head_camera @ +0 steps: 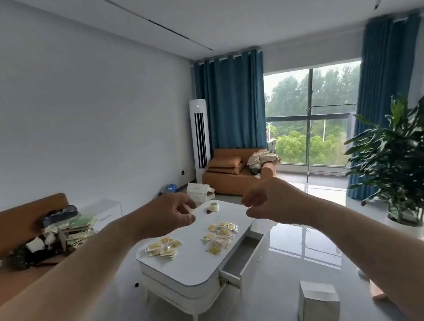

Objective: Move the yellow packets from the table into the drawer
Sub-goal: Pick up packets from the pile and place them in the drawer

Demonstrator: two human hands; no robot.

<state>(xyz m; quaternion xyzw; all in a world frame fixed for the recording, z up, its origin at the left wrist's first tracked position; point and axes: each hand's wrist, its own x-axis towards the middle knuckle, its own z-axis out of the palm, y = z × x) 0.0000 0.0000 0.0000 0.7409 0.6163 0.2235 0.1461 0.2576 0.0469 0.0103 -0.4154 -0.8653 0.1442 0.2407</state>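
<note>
Left hand [169,214] and right hand [270,201] hovering side by side above the white table [190,267], fingers curling loosely, gripping nothing, yellow packets [220,235] lying in two heaps on the tabletop, drawer [244,256] standing open beside them.

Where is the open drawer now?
Head view: the drawer sticks out from the table, on its right side, beside the right pile of yellow packets.

The left hand [169,213] hides the far left corner of the table [190,265]. Print on the yellow packets [163,247] is too small to read. The right edge cuts the plant [401,156].
</note>
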